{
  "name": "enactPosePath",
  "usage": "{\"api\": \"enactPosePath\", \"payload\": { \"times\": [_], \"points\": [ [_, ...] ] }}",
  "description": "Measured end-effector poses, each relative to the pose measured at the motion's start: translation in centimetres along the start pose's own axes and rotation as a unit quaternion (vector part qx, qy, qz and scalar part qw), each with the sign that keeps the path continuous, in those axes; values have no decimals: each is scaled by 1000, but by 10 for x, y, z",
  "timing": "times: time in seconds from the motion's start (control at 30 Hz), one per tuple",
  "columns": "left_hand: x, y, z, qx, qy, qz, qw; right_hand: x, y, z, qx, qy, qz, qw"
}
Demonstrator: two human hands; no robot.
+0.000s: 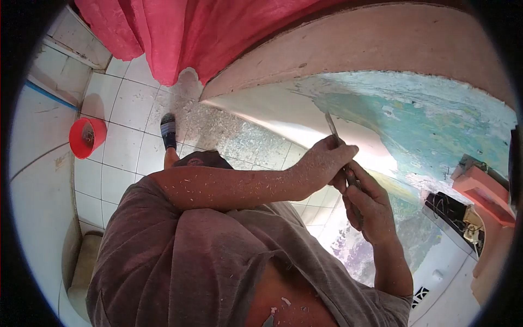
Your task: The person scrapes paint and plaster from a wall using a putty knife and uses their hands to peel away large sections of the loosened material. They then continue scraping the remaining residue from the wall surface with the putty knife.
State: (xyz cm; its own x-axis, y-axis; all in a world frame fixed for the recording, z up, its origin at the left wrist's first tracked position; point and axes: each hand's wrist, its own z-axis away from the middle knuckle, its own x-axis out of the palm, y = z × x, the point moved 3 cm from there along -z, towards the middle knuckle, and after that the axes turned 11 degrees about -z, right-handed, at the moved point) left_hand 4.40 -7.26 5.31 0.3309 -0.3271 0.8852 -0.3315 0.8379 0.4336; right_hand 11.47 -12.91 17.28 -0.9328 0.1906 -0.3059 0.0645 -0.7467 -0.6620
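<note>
My left hand (328, 162) and right hand (370, 204) are both closed round a long, narrow, dull-grey metal scraping tool (333, 128), left nearer its tip, right lower along the shaft. It slants up in front of the wall with flaking turquoise and white paint (430, 122), near the edge of a bare pale patch (368, 146); whether the tip touches, I can't tell. Pale flakes speckle my left forearm (234, 188).

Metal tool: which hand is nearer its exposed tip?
Left. The left hand grips the metal tool just behind the exposed tip; the right hand holds it farther back, toward the opposite end.
</note>
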Motion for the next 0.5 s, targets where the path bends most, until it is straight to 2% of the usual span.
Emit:
{"api": "enactPosePath", "payload": {
  "times": [0.07,0.1,0.2,0.23,0.27,0.33,0.4,0.43,0.47,0.5],
  "points": [
    [-21,1,-21,70,36,8,997,11,-9,-25,19,28,53,998],
    [-33,-3,-21,56,38,-4,998,14,-9,-35,14,-30,13,999],
    [-39,-13,-16,29,56,-29,998,19,10,-36,-35,-6,50,998],
    [-33,-16,-14,39,42,-10,998,11,13,-33,-15,-32,-14,999],
    [-25,-11,-15,56,26,5,998,4,10,-28,-24,-28,-14,999],
    [-5,-6,-5,27,44,-4,999,-5,3,-5,-12,-16,-35,999],
    [4,0,2,26,24,-32,999,-2,-8,-2,-2,-19,13,1000],
    [-3,2,-7,42,53,-13,998,6,-12,-17,-11,-29,41,999],
    [-25,4,-20,112,78,-37,990,13,-14,-31,-19,-35,67,997],
    [-37,0,-21,87,79,-5,993,18,-11,-48,-22,-90,26,995]
  ]
}}
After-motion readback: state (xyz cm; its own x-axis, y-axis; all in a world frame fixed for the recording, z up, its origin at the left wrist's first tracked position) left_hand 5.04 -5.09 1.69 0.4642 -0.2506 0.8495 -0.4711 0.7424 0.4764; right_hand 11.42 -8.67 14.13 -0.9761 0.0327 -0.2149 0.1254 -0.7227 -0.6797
